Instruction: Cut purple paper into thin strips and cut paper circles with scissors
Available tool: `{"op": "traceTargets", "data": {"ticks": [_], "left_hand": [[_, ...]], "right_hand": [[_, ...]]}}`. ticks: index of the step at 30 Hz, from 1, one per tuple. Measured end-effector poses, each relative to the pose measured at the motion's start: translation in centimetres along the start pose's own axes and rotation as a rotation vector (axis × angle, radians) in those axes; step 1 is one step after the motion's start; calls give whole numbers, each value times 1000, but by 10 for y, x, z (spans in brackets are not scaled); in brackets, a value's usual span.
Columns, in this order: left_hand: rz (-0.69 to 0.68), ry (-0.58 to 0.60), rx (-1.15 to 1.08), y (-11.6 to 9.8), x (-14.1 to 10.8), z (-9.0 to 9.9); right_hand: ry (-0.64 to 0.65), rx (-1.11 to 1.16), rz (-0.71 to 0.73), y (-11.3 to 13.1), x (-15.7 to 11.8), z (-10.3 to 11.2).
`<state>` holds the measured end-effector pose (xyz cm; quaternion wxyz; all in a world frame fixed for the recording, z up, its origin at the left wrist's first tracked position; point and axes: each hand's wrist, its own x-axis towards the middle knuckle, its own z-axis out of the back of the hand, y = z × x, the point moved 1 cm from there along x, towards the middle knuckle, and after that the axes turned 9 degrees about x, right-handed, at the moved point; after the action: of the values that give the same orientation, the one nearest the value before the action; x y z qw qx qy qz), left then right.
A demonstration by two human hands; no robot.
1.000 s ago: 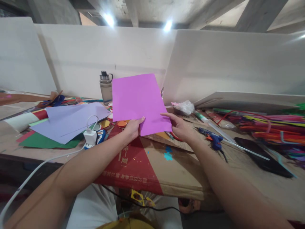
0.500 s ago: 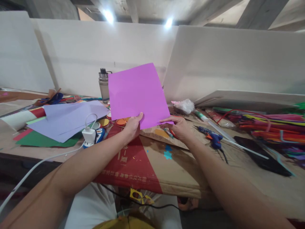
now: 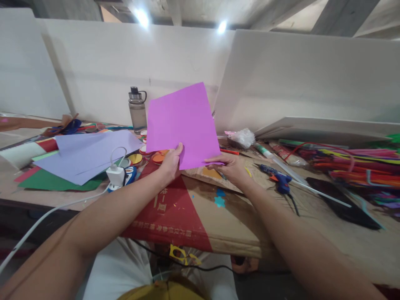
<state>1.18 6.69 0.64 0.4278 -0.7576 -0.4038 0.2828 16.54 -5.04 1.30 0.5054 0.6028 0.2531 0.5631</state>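
A bright purple sheet of paper [image 3: 183,121] is held up above the table, tilted, its broad face toward me. My left hand [image 3: 171,161] pinches its lower edge, thumb on the near face and the other fingers hidden behind. At the lower right corner my right hand [image 3: 229,166] grips the sheet between thumb and fingers, the index finger stretched along the edge. Below lies cardboard [image 3: 229,225] with a red printed area, and small blue paper cutouts [image 3: 219,201] rest on it.
Lilac sheets [image 3: 90,156] overlap a green sheet [image 3: 56,181] on the left, beside a white plug [image 3: 115,176] on a power strip. A bottle [image 3: 137,112] stands behind. On the right are a blue glue gun [image 3: 279,181], a black flat object [image 3: 337,202] and colourful craft stems [image 3: 356,164].
The purple sheet has turned slightly and its left edge has shifted right, uncovering more of the bottle. Both hands have moved a little left, still holding the sheet.
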Motion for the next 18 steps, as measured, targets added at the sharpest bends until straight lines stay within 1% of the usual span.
{"op": "traceTargets", "data": {"ticks": [2,4,6,7,10,11,12,14,16,18], "left_hand": [[3,34,-20,-2,-3,-2],[-4,35,-37,-3,-5,-3],[17,50,-49,-4,-6,-4],[42,87,-52,-4,-8,-5],[104,249,-37,-2,-12,-7],[111,276,-23,0,-13,-7],[111,271,-7,1,-13,-7],[108,203,21,4,-12,-7],[112,133,38,7,-10,-7],[110,100,46,8,-7,-6]], "right_hand": [[-21,56,-43,0,0,-1],[-61,114,-80,-2,1,-1],[-107,153,-108,-5,2,-1],[-126,159,-119,-7,3,-1],[-163,152,-132,-9,5,1],[-172,153,-134,-9,5,1],[-176,159,-139,-8,5,1],[-160,184,-172,-6,5,1],[-115,194,-211,-4,4,1],[-74,189,-218,-2,3,0]]}}
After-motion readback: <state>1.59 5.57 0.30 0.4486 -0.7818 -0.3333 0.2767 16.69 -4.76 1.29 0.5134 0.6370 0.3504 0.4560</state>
